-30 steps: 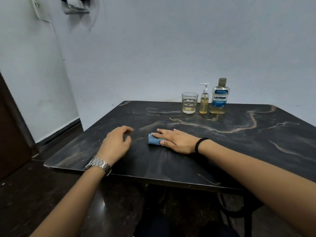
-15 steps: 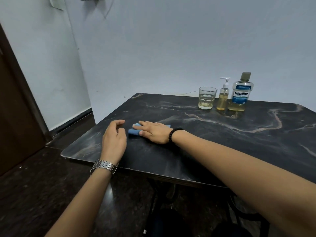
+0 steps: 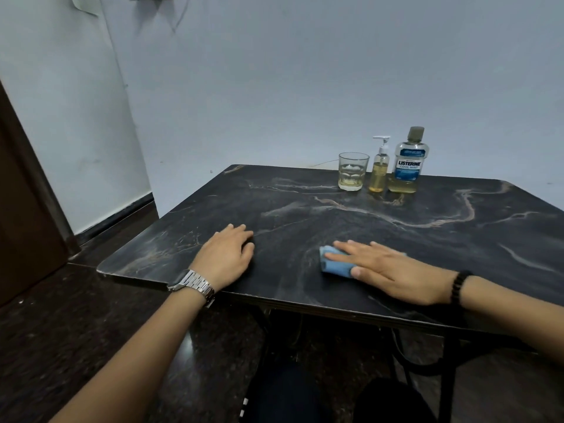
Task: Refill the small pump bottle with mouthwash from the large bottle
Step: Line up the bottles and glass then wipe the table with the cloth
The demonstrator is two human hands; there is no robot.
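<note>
Farthest left, a brown door [image 3: 18, 209] standing against the pale wall [image 3: 274, 71], well off from either hand. Next, left hand [image 3: 227, 257] resting palm down on the dark marbled table [image 3: 427, 227] near its front left corner, fingers loosely bent, gripping nothing; a silver watch [image 3: 192, 284] on that wrist, right at the table's near edge. To the right of that hand and apart from it, a folded blue cloth [image 3: 334, 264] lying flat on the tabletop, pinned beneath the right hand [image 3: 387, 271], whose straight fingers press down on it with the thumb laid along its near side; no curl around the cloth, merely flat pressure from above. A black bead bracelet [image 3: 457, 285] on the right wrist. Far beyond the right hand, lined up along the table's back edge: a clear glass [image 3: 352, 171] with a little yellowish liquid, then the small pump bottle [image 3: 379, 169] just right of it, upright, white pump fitted, amber liquid filling most of it, then the large bottle [image 3: 407, 163] of mouthwash just beside that, capped, blue label facing forward, a low pool of yellowish liquid at its bottom. All three well out of both hands' touch. Below the table's near edge, dark trousered knees [image 3: 290, 392] and dark floor.
</note>
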